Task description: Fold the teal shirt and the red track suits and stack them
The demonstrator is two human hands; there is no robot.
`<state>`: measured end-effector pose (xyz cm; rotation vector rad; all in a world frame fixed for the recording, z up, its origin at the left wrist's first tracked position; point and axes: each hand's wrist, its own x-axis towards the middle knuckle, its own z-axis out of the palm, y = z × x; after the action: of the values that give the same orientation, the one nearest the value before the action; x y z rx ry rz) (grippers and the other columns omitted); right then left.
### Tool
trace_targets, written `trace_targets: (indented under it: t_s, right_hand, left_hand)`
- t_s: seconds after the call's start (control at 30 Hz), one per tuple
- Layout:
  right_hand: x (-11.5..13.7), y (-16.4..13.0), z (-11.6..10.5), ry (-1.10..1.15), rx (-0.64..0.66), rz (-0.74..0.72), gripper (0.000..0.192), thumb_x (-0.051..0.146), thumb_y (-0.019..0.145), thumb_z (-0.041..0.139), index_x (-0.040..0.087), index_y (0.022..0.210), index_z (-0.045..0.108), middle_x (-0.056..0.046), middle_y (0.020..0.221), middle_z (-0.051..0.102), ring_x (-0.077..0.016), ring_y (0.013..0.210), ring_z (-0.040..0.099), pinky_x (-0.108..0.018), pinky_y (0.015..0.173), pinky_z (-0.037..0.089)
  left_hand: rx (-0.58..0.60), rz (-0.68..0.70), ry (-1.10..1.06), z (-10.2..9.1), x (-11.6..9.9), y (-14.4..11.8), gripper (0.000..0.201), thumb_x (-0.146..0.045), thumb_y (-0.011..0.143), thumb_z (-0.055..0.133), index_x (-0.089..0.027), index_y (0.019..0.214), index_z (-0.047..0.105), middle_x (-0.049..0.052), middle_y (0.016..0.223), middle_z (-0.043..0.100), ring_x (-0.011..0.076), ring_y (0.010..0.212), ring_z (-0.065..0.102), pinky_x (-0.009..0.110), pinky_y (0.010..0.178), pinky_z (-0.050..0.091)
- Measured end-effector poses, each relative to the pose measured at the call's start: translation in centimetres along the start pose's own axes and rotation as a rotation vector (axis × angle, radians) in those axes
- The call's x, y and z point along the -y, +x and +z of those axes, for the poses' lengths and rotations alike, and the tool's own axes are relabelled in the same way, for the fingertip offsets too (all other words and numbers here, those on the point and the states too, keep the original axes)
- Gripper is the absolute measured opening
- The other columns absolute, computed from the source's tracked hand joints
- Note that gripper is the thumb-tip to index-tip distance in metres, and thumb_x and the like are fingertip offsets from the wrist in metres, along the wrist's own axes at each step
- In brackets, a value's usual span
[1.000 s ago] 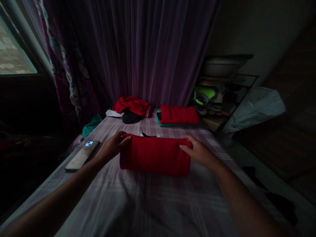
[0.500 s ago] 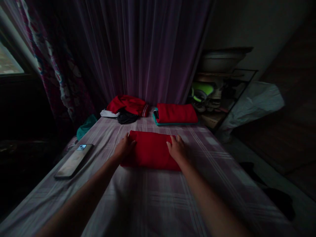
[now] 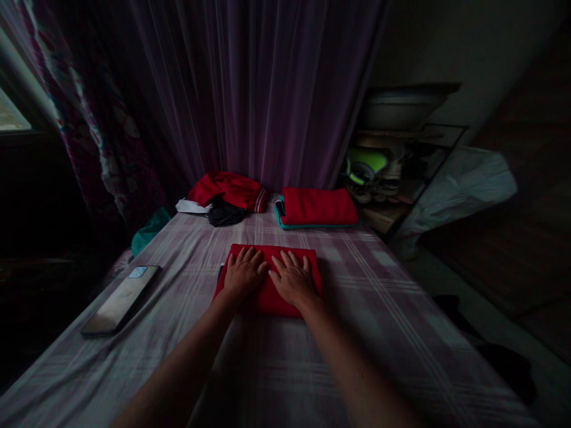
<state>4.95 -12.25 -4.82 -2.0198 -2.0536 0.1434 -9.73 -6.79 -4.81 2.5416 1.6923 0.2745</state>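
both hands were laid flat, palms down and fingers spread, on a folded red garment that rested near the middle of a bed covered with a pale plaid sheet. the left hand was pressed on the left half of the cloth and the right hand on the right half, the two just beside each other with the fingertips pointing away from the person; nothing was gripped, the fingers being fully extended and released against the fabric. the garment was seen as a compact rectangle, its edges showing to either side of and beyond the hands. a phone was lying face down near the left edge of the bed, well apart from the hands; no writing on it could be read in the dim light. at the far end of the bed a loose heap of red cloth was seen, with a dark piece and a white piece beside it, and to its right a neat folded stack with a red layer on top and a teal one beneath. a teal cloth was hung off the left side. a purple curtain was hung behind the bed, and a cluttered shelf was stood at the right. no brand or label was legible anywhere.
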Motion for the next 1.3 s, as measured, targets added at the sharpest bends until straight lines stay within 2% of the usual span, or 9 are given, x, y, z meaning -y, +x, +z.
trace_targets:
  t_s: [0.23, 0.4, 0.53, 0.67, 0.8, 1.0, 1.1, 1.17, 1.3]
  right_hand:
    - [-1.8, -0.3, -0.5, 0.009, -0.008, -0.036, 0.053, 0.047, 0.101, 0.035, 0.027, 0.149, 0.045, -0.008, 0.16, 0.037, -0.0247, 0.148, 0.029, -0.054, 0.12, 0.013]
    - [-4.2, -1.0, -0.1, -0.003, -0.012, 0.122, 0.051, 0.041, 0.102, 0.034, 0.026, 0.151, 0.042, -0.007, 0.161, 0.034, -0.0235, 0.149, 0.027, -0.053, 0.12, 0.018]
    - [-4.5, -1.0, 0.1, 0.002, -0.039, 0.117, 0.05, 0.038, 0.102, 0.037, 0.025, 0.149, 0.045, -0.007, 0.16, 0.036, -0.0241, 0.148, 0.03, -0.051, 0.119, 0.022]
    - [-4.9, -1.4, 0.5, 0.005, -0.107, 0.077, 0.048, 0.036, 0.101, 0.039, 0.023, 0.146, 0.05, -0.007, 0.156, 0.042, -0.0239, 0.146, 0.035, -0.047, 0.118, 0.027]
    - [-6.5, -3.0, 1.5, -0.001, -0.218, 0.101, 0.046, 0.035, 0.099, 0.042, 0.025, 0.141, 0.055, -0.007, 0.152, 0.049, -0.0248, 0.14, 0.044, -0.046, 0.111, 0.037]
    - [-8.9, -5.9, 3.4, 0.013, -0.409, 0.135, 0.042, 0.031, 0.098, 0.039, 0.021, 0.128, 0.067, -0.01, 0.133, 0.066, -0.0224, 0.122, 0.06, -0.037, 0.102, 0.045]
    - [-9.5, -6.5, 3.7, -0.006, -0.422, 0.15, 0.042, 0.032, 0.097, 0.039, 0.018, 0.125, 0.068, -0.011, 0.128, 0.069, -0.0231, 0.116, 0.063, -0.036, 0.098, 0.046]
    - [-9.6, -6.7, 3.7, -0.03, -0.404, 0.177, 0.043, 0.035, 0.097, 0.041, 0.017, 0.125, 0.068, -0.012, 0.128, 0.069, -0.0242, 0.114, 0.064, -0.036, 0.096, 0.045]
    - [-9.1, -6.8, 3.4, -0.063, -0.357, 0.257, 0.047, 0.037, 0.097, 0.039, 0.015, 0.127, 0.067, -0.014, 0.132, 0.066, -0.0267, 0.116, 0.062, -0.04, 0.098, 0.044]
  left_hand:
    - [-0.037, -0.034, -0.02, 0.0, 0.4, -0.5, 0.052, -0.047, 0.1, 0.037, -0.026, 0.145, 0.05, 0.009, 0.156, 0.044, 0.0315, 0.146, 0.035, 0.059, 0.117, 0.026]
    - [-0.056, -0.046, -0.051, 0.4, 0.4, -0.1, 0.052, -0.05, 0.099, 0.037, -0.027, 0.143, 0.052, 0.008, 0.154, 0.047, 0.0323, 0.145, 0.037, 0.059, 0.116, 0.027]
    - [-0.062, -0.053, -0.059, 0.5, 0.4, 0.0, 0.052, -0.049, 0.099, 0.038, -0.027, 0.143, 0.052, 0.008, 0.155, 0.046, 0.0319, 0.145, 0.036, 0.058, 0.117, 0.026]
    - [-0.091, -0.014, -0.057, 0.3, 0.4, -0.2, 0.049, -0.046, 0.1, 0.036, -0.027, 0.141, 0.054, 0.007, 0.152, 0.05, 0.0299, 0.143, 0.039, 0.057, 0.116, 0.028]
    - [-0.091, -0.03, -0.062, 0.2, 0.4, -0.3, 0.047, -0.045, 0.099, 0.038, -0.028, 0.139, 0.055, 0.007, 0.151, 0.051, 0.03, 0.143, 0.039, 0.058, 0.117, 0.027]
    - [-0.077, -0.018, -0.078, 0.6, 0.7, 0.1, 0.048, -0.045, 0.1, 0.035, -0.026, 0.14, 0.055, 0.008, 0.152, 0.049, 0.0302, 0.143, 0.038, 0.059, 0.117, 0.025]
    - [0.004, 0.023, -0.119, 0.2, 1.7, 0.8, 0.047, -0.042, 0.099, 0.038, -0.026, 0.139, 0.055, 0.008, 0.154, 0.048, 0.0308, 0.145, 0.035, 0.059, 0.117, 0.026]
    - [0.054, 0.061, -0.141, -0.3, 2.8, 1.0, 0.044, -0.039, 0.097, 0.041, -0.026, 0.136, 0.058, 0.007, 0.152, 0.05, 0.0275, 0.145, 0.037, 0.053, 0.117, 0.03]
    - [0.016, 0.087, -0.171, -0.7, 6.1, -0.8, 0.045, -0.038, 0.095, 0.044, -0.026, 0.137, 0.057, 0.007, 0.151, 0.051, 0.023, 0.143, 0.041, 0.043, 0.117, 0.033]
